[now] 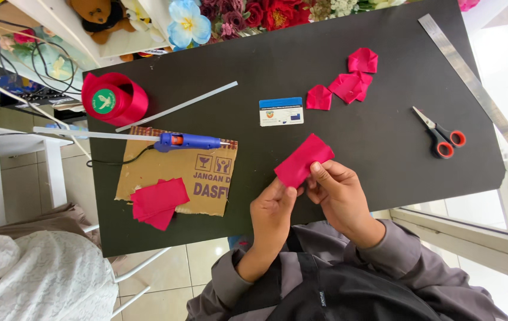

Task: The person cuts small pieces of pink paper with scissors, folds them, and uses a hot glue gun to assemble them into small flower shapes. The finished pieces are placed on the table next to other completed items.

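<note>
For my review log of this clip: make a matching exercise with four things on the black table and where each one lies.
Things:
1. scissors
2. glue gun
3. ribbon spool
4. ribbon piece

Places:
A. on the cardboard's upper edge
B. held by both hands
C. near the metal ruler, right side
D. far left corner of the table

Pairs: 1-C, 2-A, 3-D, 4-B

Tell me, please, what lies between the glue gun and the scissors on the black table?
In the head view, between glue gun and scissors lie a card and the held red ribbon piece.
</note>
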